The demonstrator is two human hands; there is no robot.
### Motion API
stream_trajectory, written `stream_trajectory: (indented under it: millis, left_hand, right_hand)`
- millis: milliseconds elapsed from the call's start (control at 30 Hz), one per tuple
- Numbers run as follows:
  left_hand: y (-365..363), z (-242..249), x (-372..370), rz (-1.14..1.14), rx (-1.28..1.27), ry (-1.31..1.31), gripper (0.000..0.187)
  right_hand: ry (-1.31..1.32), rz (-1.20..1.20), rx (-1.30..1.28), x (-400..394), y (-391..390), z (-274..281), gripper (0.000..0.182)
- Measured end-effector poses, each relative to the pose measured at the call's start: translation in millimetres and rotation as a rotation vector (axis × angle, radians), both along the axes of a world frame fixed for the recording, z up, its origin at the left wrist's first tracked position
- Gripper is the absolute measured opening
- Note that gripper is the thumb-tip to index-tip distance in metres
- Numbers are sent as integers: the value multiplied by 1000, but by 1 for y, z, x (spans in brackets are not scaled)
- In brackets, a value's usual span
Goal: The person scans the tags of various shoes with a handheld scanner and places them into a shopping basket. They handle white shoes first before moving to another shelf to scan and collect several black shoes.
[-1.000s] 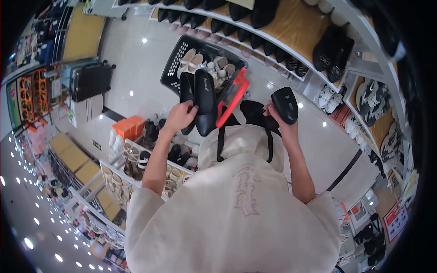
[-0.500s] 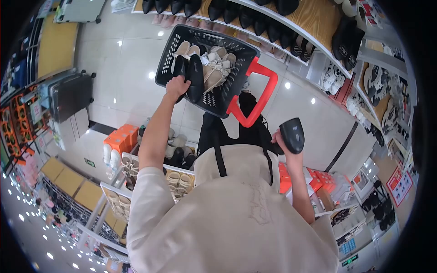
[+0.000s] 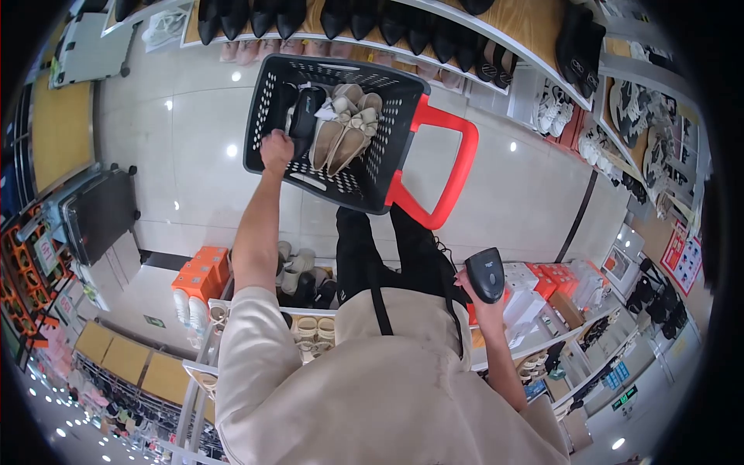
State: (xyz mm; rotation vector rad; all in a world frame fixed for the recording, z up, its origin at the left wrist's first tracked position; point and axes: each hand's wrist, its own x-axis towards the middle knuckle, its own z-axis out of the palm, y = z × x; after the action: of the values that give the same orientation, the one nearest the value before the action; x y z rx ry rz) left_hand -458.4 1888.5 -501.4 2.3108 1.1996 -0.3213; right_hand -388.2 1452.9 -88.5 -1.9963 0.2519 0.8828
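My left hand (image 3: pixel 277 151) reaches into the near-left part of a dark grey shopping basket (image 3: pixel 385 180) with a red handle (image 3: pixel 463 167). Its fingers are closed at the heel end of a pair of black shoes (image 3: pixel 308 108), which lie low in the basket along its left side. Beside them are several beige shoes (image 3: pixel 332 143) with bows and some white paper. My right hand (image 3: pixel 468 285) is wrapped round the grip of a black barcode scanner (image 3: pixel 486 275), held near my right hip, apart from the basket. The fingers of this hand are partly hidden behind the scanner.
A shelf (image 3: pixel 310 14) with black pointed shoes runs beyond the basket, and pink shoes stand beneath it. A dark suitcase (image 3: pixel 101 213) stands at left. Orange shoe boxes (image 3: pixel 201 271) and low shoe racks are close by my legs. White sneakers (image 3: pixel 554 107) sit on the right.
My left hand has lowered the black shoes from above the rim into the basket. The basket appears further left in view. My right hand still holds the scanner, slightly lower in view.
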Motion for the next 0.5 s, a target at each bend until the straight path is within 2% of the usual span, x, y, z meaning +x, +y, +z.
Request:
stream_trajectory:
  millis: [33, 100, 167, 200, 233, 300, 400, 433, 500]
  left_hand:
    - [-9, 6, 3, 102, -86, -15, 27]
    - [-40, 25, -2, 67, -157, -212, 30]
    - [-77, 46, -14, 133, -407, -334, 25]
    - [-97, 50, -20, 60, -383, -532, 23]
    - [-118, 75, -23, 28, -375, -562, 22]
    - [-155, 126, -24, 133, -532, -620, 21]
    - [-198, 195, -20, 161, -730, -734, 21]
    - [-207, 219, -17, 157, -808, -762, 21]
    - [-221, 248, -8, 137, -778, -637, 22]
  right_hand:
    - [-5, -5, 7, -2, -1, 2, 12]
    - [-35, 5, 53, -5, -3, 6, 12]
    - [-49, -5, 69, -7, -2, 12, 13]
    - [-56, -11, 72, -7, -2, 15, 13]
    - [-52, -14, 63, -6, -1, 19, 15]
    - [-68, -35, 103, -5, -2, 21, 19]
    - [-106, 5, 106, 1, -5, 20, 19]
    - [-109, -9, 189, 5, -4, 21, 20]
    - [-168, 12, 220, 17, -2, 29, 20]
